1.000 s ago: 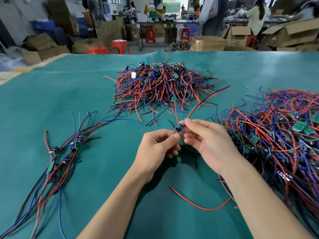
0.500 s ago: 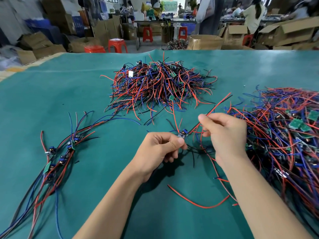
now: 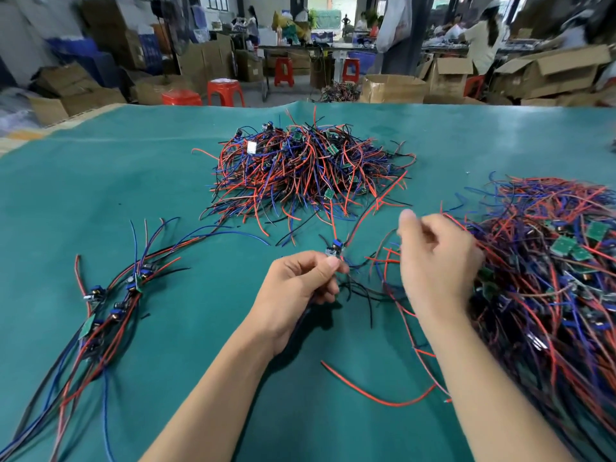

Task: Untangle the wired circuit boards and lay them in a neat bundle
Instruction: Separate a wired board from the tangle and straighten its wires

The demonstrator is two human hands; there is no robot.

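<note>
Green surface (image 3: 166,181): one wired circuit board (image 3: 334,251) being freed.
Left hand (image 3: 300,288) fingers pinch the board; right hand (image 3: 436,261) has released it and drawn rightward, fingers loosely curled, blurred. Wires now trail clear; laid bundle (image 3: 110,305) waits left, tangled pile (image 3: 550,278) right.

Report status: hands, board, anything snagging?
Left hand pinches small circuit board. Right hand blurred, fingers curled, grip unclear. Board's red wire overlaps the centre pile's edge. Neat bundle lies left.
</note>
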